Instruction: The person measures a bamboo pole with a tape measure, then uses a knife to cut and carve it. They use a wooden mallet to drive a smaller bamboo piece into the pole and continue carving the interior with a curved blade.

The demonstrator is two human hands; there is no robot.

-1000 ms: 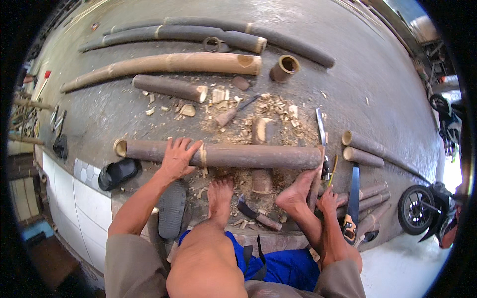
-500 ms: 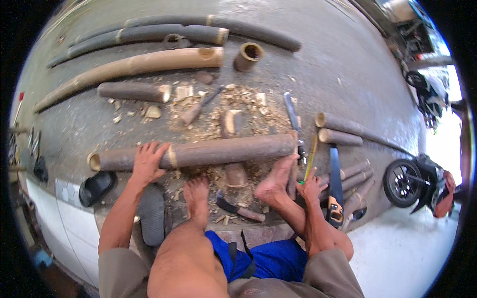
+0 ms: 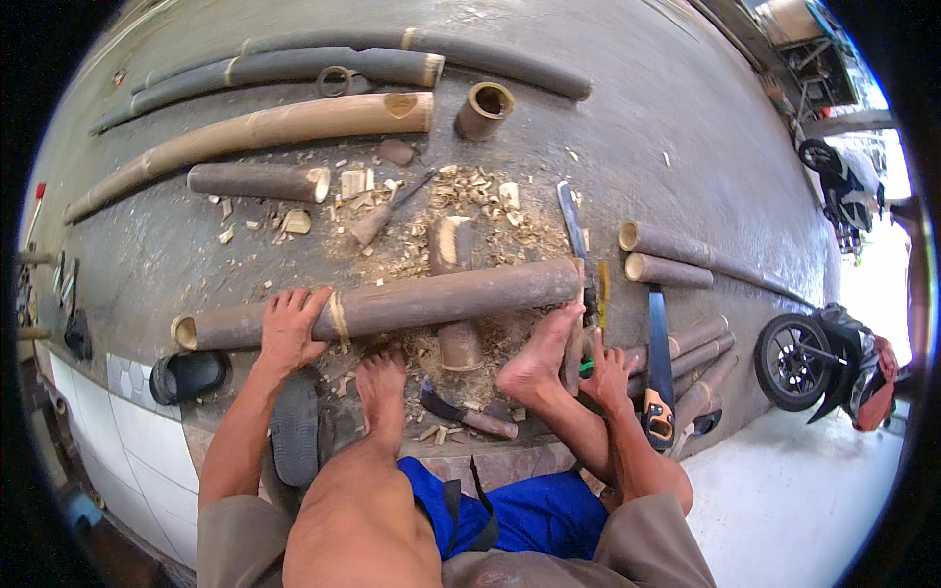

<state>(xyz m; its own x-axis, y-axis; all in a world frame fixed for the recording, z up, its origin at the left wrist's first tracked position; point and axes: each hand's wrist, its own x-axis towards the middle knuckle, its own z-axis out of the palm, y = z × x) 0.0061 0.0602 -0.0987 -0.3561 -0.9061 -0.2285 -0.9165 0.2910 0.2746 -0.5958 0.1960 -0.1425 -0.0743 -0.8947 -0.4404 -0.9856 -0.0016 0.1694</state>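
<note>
A thick brown bamboo pole (image 3: 441,299) lies crosswise before me, over a short bamboo block (image 3: 461,346). My left hand (image 3: 292,328) grips it near its open left end, fingers over the top, beside a pale node ring. My right foot (image 3: 539,363) touches the pole near its right end. At the right, my right hand (image 3: 610,377) is closed round a tape measure, mostly hidden; a green bit shows beside the fingers. Its yellow blade (image 3: 603,292) stretches away beyond the fingertips. A handsaw (image 3: 659,338) with an orange handle lies just right of that hand.
A curved blade (image 3: 441,400) with a wooden handle lies between my feet. Wood chips (image 3: 480,196), a knife (image 3: 570,216) and a wooden-handled tool (image 3: 372,220) lie beyond the pole. Long bamboo poles (image 3: 274,122) lie far left; cut lengths (image 3: 671,271) lie right. Black sandal (image 3: 186,377) at left.
The pole's right end has tilted slightly farther away and its left end nearer. The yellow blade has shifted left and turned more upright, and my right hand has moved slightly nearer me.
</note>
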